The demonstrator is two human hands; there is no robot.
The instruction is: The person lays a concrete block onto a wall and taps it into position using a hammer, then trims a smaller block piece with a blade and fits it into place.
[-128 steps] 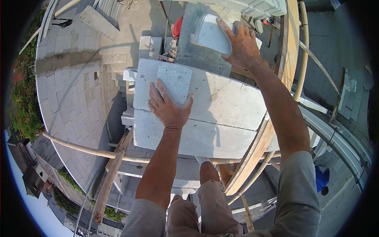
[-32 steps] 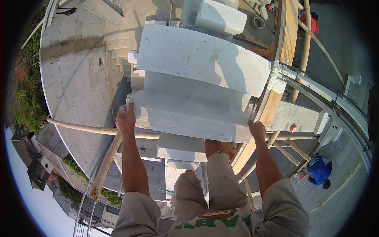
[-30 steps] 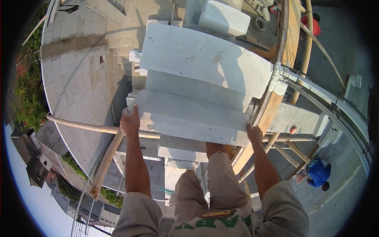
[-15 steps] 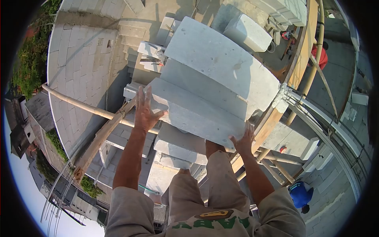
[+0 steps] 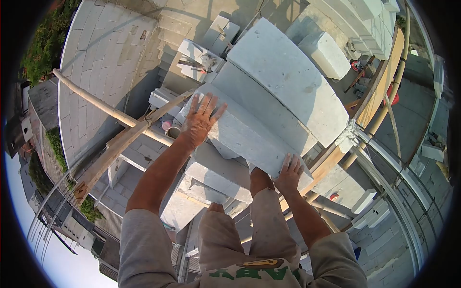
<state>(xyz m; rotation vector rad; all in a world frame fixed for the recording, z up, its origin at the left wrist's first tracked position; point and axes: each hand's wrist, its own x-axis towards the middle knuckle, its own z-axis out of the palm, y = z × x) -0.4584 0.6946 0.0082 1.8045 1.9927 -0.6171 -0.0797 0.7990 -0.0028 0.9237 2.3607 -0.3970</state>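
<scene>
Long white rectangular block (image 5: 247, 134), under both hands on a stepped stack of pale masonry (image 5: 271, 106). The block lies obliquely along the near edge of the stack, its far-left end towards the stack's left corner and its other end towards the right corner. The left hand (image 5: 201, 121) is spread palm down over the block's left end, fingers fanned across the upper face and not curled round it. The right hand (image 5: 289, 174) rests at the right end, fingers extended onto the upper face; whether its thumb presses the near side cannot be told. Behind the block, a lower bare strip separates it from a broad white slab (image 5: 288, 72), which forms the rear edge of the stack. A lump of whitish mortar (image 5: 346, 137) sits at the slab's right corner, beside a pale timber plank (image 5: 382, 81). Beyond the rear edge stands a separate thick white block (image 5: 325, 55), partly shaded. Off the left corner, handled tools (image 5: 196, 63) lie on smaller white blocks. A yellowish bamboo pole (image 5: 108, 106) and a brown wooden beam (image 5: 111, 150) cross at left, well apart from the slab.
</scene>
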